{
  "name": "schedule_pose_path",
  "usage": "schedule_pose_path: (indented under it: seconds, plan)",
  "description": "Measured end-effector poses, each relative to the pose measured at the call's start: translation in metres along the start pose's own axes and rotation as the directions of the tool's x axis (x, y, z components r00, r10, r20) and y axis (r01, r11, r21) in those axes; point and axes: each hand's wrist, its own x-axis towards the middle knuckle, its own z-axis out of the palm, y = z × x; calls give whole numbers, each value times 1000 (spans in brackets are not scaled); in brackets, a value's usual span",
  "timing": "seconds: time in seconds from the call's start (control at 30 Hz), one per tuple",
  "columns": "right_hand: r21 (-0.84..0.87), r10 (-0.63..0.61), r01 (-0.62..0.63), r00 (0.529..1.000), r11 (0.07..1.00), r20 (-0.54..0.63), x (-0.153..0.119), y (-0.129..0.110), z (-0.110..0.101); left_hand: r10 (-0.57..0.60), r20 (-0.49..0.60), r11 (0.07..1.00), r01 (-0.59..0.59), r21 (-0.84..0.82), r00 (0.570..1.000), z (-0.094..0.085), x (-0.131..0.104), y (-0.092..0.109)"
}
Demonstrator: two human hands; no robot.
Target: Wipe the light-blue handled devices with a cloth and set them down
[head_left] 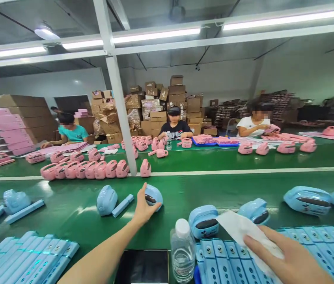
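Note:
My left hand point(144, 208) reaches out over the green table and grips a rounded blue plastic housing point(154, 194) with a dark panel, thumb on its near side. In my right hand point(285, 250) is a white cloth point(239, 228), pinched between thumb and fingers and hanging over the blue parts. Left of my left hand lie another blue housing point(107, 200) and a blue bar point(122, 205). Between my hands another blue housing point(203, 221) with a dark panel stands just behind rows of printed blue bars point(222, 260).
A capped clear bottle point(182, 252) stands in front of me beside a dark flat device point(143, 267). More blue bars point(33, 256) lie at the left. A white post point(119, 98) rises beyond a row of pink housings point(85, 169). Several people sit across the table.

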Motion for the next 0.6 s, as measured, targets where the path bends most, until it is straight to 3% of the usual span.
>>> schedule_pose_path:
  seconds: [0.07, 0.17, 0.3, 0.4, 0.5, 0.6]
  plan:
    - [-39, -180, 183, 981, 982, 69, 23, -24, 5, 11, 18, 1000, -11, -7, 1000, 1, -4, -6]
    - [-66, -334, 343, 936, 937, 111, 63, -43, 22, 18, 65, 1000, -18, -1, 998, -5, -7, -5]
    - [-159, -407, 445, 885, 881, 225, 101, -41, 54, 29, 102, 999, -33, 32, 994, -27, -9, 13]
    - [-231, -429, 471, 878, 851, 211, 110, -42, 64, 56, 64, 997, -59, 48, 996, -56, -14, 38]
    - [-277, -470, 484, 874, 830, 118, 100, -52, 40, 105, 19, 994, -106, 23, 994, -98, -30, 75]
    - [-281, -529, 517, 848, 809, 36, 67, -73, -10, 162, -60, 987, -162, -3, 985, -136, -70, 126]
